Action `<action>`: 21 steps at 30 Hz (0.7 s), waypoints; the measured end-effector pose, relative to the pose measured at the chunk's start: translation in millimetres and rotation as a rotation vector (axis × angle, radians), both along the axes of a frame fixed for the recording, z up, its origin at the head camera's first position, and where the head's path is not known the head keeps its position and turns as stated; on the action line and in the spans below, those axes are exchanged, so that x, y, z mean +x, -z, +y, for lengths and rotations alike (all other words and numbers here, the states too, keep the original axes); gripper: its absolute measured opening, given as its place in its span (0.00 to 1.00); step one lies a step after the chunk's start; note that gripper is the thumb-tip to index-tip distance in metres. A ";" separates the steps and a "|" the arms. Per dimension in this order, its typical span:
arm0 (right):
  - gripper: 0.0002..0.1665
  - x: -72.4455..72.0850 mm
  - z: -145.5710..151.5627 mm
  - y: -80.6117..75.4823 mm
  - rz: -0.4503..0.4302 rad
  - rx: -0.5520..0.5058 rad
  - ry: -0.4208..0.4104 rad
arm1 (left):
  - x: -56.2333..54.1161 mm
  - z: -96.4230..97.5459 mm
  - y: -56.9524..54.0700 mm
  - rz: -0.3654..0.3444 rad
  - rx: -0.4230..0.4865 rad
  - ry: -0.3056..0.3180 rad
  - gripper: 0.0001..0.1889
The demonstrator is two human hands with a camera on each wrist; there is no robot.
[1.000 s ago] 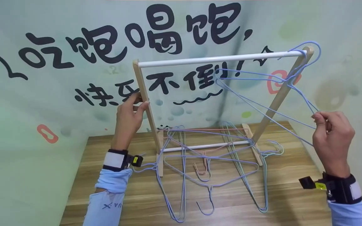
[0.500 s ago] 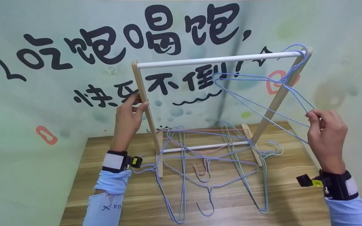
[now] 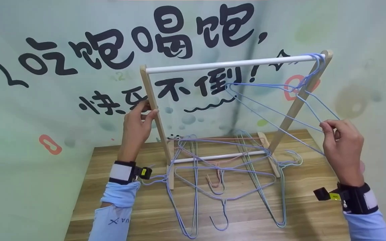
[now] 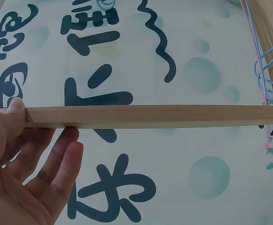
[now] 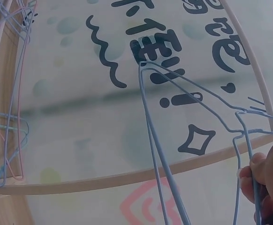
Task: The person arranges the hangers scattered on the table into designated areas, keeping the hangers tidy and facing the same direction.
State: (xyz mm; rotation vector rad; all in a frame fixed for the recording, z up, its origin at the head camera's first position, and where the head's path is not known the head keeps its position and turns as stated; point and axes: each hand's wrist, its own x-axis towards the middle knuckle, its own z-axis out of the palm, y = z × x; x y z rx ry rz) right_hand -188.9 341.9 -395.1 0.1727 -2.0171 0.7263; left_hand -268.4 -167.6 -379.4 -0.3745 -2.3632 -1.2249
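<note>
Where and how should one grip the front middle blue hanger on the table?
Probably pinch the hanger's neck, behind the hook, from above on the near side: the hook points towards the wearer over bare table, while the far bar crosses other hangers.

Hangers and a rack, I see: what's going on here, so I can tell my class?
A person's left hand holds the left post of the rack. The right hand pinches at least one of two blue hangers, whose hooks are over the right end of the top bar. Other hangers lie around the base on the table.
</note>
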 end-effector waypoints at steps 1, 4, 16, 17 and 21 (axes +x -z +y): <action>0.01 -0.3 0.7 0.7 0.000 -0.003 0.001 | 0.1 0.0 0.1 0.000 0.000 0.001 0.19; 0.01 -1.1 5.0 3.6 -0.005 0.002 0.001 | 0.2 -0.1 0.2 -0.003 0.000 0.002 0.19; 0.08 1.2 13.4 7.5 -0.018 -0.013 -0.011 | 0.0 0.3 -0.2 0.007 0.013 0.012 0.19; 0.07 1.1 13.3 7.8 -0.015 -0.028 -0.005 | 0.0 0.3 -0.1 0.008 0.015 0.013 0.19; 0.08 0.8 14.4 9.3 0.001 -0.069 0.007 | -0.3 -0.3 1.2 0.013 0.020 0.016 0.19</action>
